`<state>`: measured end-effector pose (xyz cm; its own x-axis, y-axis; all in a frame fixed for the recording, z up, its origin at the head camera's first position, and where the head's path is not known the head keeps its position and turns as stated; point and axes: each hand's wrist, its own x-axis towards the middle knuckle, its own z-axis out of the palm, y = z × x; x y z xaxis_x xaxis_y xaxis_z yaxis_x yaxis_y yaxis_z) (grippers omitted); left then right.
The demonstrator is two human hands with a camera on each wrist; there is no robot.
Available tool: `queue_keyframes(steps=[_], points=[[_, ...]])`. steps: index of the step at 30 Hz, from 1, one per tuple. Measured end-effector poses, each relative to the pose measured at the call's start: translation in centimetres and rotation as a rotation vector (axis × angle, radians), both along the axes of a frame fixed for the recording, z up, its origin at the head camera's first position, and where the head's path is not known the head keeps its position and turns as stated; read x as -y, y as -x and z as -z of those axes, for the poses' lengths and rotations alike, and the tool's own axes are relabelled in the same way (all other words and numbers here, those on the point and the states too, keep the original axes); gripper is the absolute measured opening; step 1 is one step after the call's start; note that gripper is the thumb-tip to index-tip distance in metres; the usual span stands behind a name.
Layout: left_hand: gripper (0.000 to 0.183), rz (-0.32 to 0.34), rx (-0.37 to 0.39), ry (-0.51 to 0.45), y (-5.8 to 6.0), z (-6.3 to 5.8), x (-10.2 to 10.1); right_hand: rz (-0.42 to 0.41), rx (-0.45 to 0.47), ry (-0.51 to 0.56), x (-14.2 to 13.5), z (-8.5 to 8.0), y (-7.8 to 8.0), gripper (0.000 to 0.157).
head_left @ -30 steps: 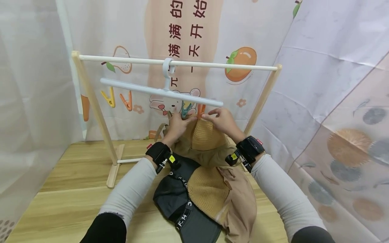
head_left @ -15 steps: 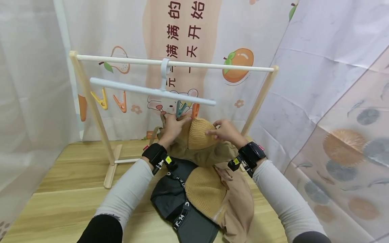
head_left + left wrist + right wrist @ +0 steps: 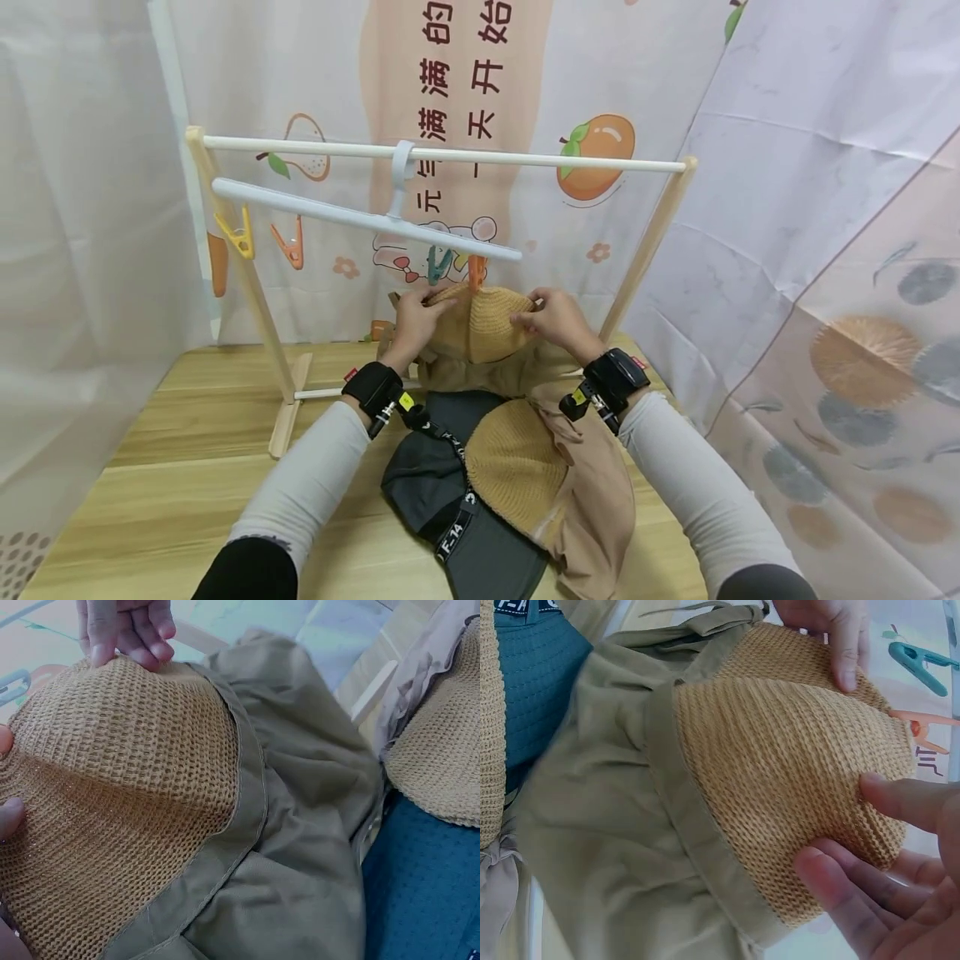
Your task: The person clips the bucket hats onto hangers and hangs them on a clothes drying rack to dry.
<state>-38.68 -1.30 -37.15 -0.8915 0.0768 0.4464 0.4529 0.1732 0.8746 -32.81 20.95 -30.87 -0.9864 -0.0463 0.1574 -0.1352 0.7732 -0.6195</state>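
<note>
A sun hat with a woven straw-coloured crown (image 3: 497, 327) and an olive cloth brim (image 3: 630, 802) hangs below the hanger (image 3: 360, 218), its crown top in an orange clip (image 3: 477, 272). My left hand (image 3: 415, 323) pinches the crown's left side. On the right side, my right hand (image 3: 557, 322) holds the crown between thumb and fingers, its fingertips on the weave (image 3: 802, 780) in the right wrist view. Left of the orange clip, a teal clip (image 3: 438, 265) hangs with nothing in it. The brim drapes down behind a second hat on the table.
A wooden rack (image 3: 450, 156) carries the hanger, tilted down to the right. Yellow (image 3: 238, 234) and orange-pink clips (image 3: 289, 243) hang at its left. On the wooden table (image 3: 187, 492) lie a dark cap (image 3: 427, 483) and another woven-crowned hat (image 3: 517, 467). Printed curtains stand behind.
My right hand has moved from beside the orange clip down onto the crown's right side. My left hand has shifted left and slightly down, away from the teal clip. The hanger has moved left.
</note>
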Motion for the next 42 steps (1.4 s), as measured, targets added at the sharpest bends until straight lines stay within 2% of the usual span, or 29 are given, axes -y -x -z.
queue_keyframes(steps=[6,18,25,30,36,40,42], points=[[0.033,-0.011,0.037,-0.017,0.1,-0.4,0.2,0.034,-0.058,-0.004,0.1,0.4,0.4,0.032],[0.031,0.008,-0.008,-0.087,0.0,0.3,0.3,0.042,-0.112,0.002,0.3,1.5,1.1,0.035],[0.033,0.015,-0.059,-0.05,0.0,0.8,0.1,0.046,-0.111,0.015,0.4,2.0,1.4,0.034],[0.03,-0.019,-0.093,-0.028,0.3,1.2,0.3,0.028,-0.086,0.029,0.6,2.4,1.7,0.035],[0.032,0.033,-0.104,-0.047,0.5,1.5,0.3,0.023,-0.047,0.037,0.5,2.6,2.1,0.038],[0.029,0.046,-0.121,-0.06,-0.8,0.4,0.2,0.029,-0.047,0.038,0.2,2.6,2.4,0.04],[0.028,0.036,-0.116,-0.079,-0.8,0.5,0.2,0.023,-0.059,0.038,0.1,2.7,2.6,0.041]])
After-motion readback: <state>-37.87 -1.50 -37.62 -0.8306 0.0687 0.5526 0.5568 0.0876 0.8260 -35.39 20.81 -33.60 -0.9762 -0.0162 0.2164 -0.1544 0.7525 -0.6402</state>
